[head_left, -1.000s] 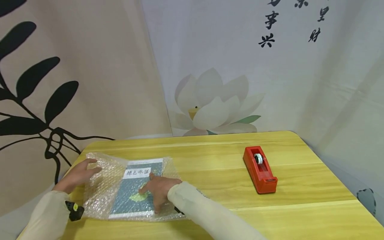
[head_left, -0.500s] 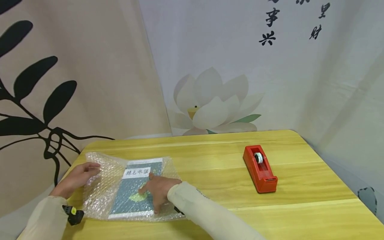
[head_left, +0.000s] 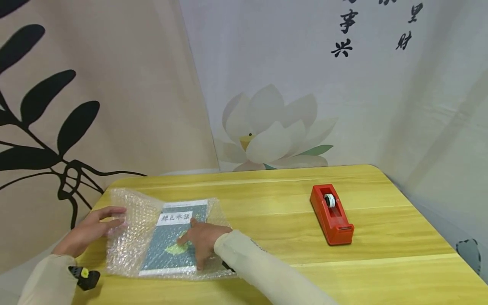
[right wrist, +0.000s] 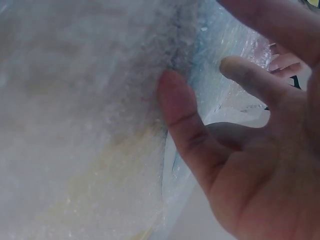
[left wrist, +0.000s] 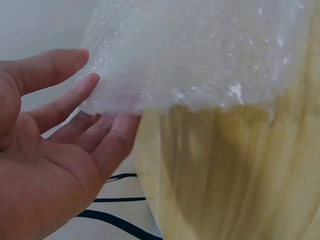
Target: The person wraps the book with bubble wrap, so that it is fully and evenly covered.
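A book (head_left: 156, 250) with a blue-green cover and a white title label lies among a sheet of bubble wrap (head_left: 127, 250) at the table's left. How much of its cover lies under the wrap is hard to tell. My right hand (head_left: 206, 241) rests on the book's right part with spread fingers. At the wrap's left edge, my left hand (head_left: 89, 231) has extended fingers; in the left wrist view some fingers (left wrist: 122, 130) reach behind the raised bubble wrap (left wrist: 200, 60), with the thumb apart from them. The right wrist view shows my right hand (right wrist: 260, 150) close against hazy wrap.
A red tape dispenser (head_left: 331, 216) with a small roll stands on the right side of the wooden table (head_left: 267, 203). Behind the table hangs a printed cloth (head_left: 274, 63) with a flower, leaves and characters.
My left hand has shifted left and slightly down, its fingers still at the wrap's left edge. The wrap's upper left corner has risen a little. My right hand stays on the book.
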Available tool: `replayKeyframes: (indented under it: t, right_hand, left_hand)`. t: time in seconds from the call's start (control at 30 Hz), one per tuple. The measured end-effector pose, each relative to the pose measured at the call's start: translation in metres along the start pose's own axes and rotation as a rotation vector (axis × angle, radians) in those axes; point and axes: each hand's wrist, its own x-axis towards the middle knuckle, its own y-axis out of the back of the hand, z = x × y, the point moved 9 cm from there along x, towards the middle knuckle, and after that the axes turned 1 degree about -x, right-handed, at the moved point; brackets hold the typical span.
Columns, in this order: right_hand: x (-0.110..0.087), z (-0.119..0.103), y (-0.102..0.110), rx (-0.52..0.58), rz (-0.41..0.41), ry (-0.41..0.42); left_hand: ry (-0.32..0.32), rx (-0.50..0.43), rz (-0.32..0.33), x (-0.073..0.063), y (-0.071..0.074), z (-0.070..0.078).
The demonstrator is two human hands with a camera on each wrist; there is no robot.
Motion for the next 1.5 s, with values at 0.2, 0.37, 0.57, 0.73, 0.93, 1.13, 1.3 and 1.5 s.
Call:
replayKeyframes:
  t: [0.2,0.37,0.57,0.73,0.93,1.13,1.3,1.5]
  right_hand:
    - [0.000,0.000,-0.001,0.015,-0.001,0.004]
    - [0.000,0.001,0.000,0.007,0.005,0.000]
    - [0.002,0.000,0.000,-0.006,0.009,-0.001]
    - [0.002,0.001,0.001,-0.015,0.017,-0.007]
    - [0.003,0.001,0.003,-0.041,0.025,-0.004]
    - [0.004,0.002,0.004,-0.055,0.019,-0.008]
    - [0.003,0.000,0.003,-0.052,0.019,0.012]
    - [0.004,0.000,0.003,-0.044,0.019,0.022]
  left_hand:
    - [-0.077,0.019,0.036,-0.007,0.005,0.017]
    - [-0.135,0.056,0.060,-0.014,0.004,0.037]
    - [-0.217,0.104,0.078,-0.020,0.002,0.065]
    - [-0.286,0.168,0.077,-0.025,-0.005,0.092]
    - [-0.374,0.233,0.067,-0.029,-0.020,0.121]
    - [-0.449,0.277,-0.008,-0.030,-0.048,0.146]
    - [-0.481,0.314,-0.047,-0.029,-0.067,0.157]
    - [-0.483,0.368,-0.081,-0.027,-0.083,0.164]
